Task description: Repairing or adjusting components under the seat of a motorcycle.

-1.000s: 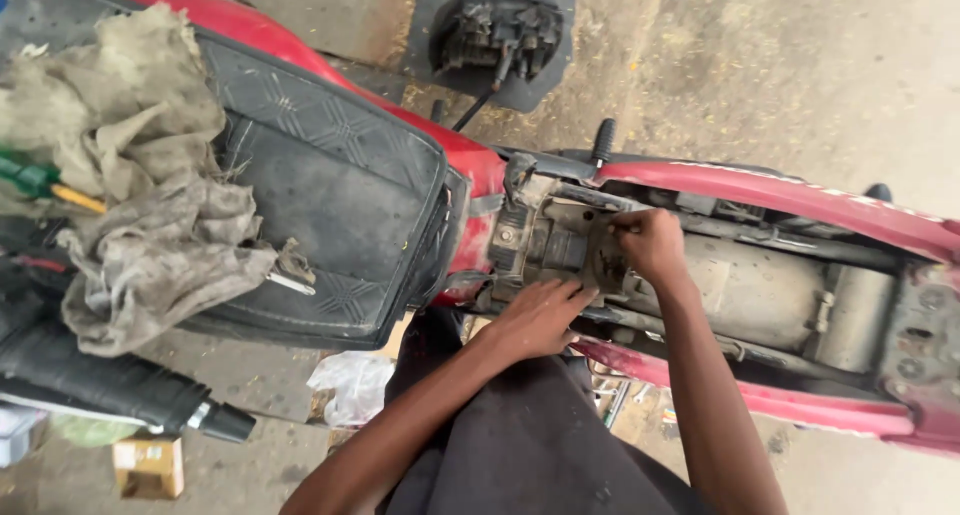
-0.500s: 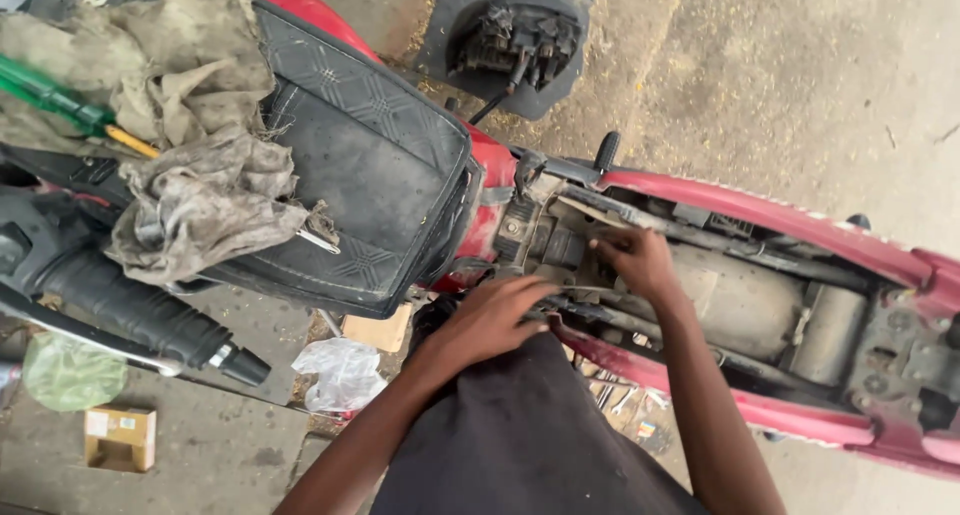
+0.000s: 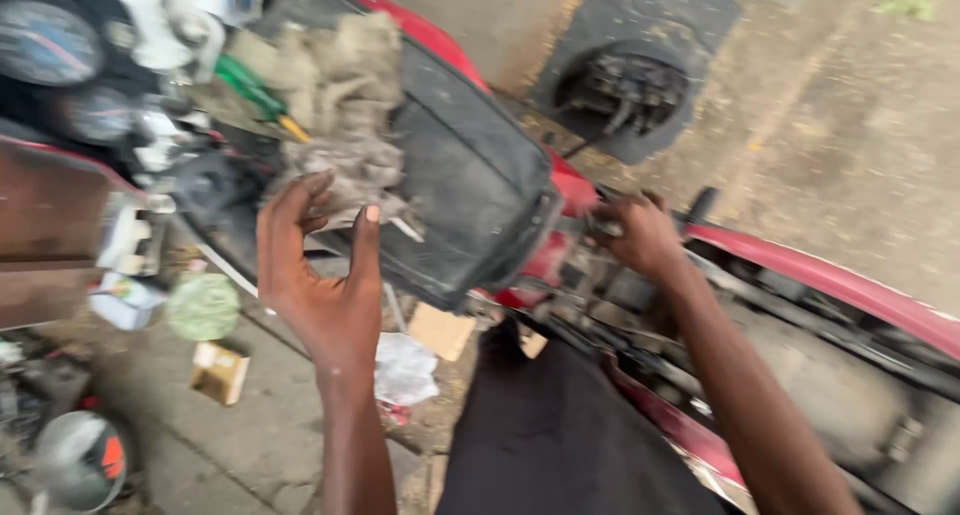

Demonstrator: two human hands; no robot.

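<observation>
My left hand [image 3: 320,275], grip open, reaches the dirty rag [image 3: 335,125]; my right hand [image 3: 640,237] grasps inside the motorcycle frame [image 3: 830,275], steadying parts, I judge.

Left hand [image 3: 320,275]: no longer down in the open frame beside the right hand; now up at the left, fingers spread and touching the grey rag [image 3: 340,125] on the black seat [image 3: 470,195].
Right hand [image 3: 640,237]: moved toward the seat's near edge.
View: swung left, gauges now visible.
</observation>
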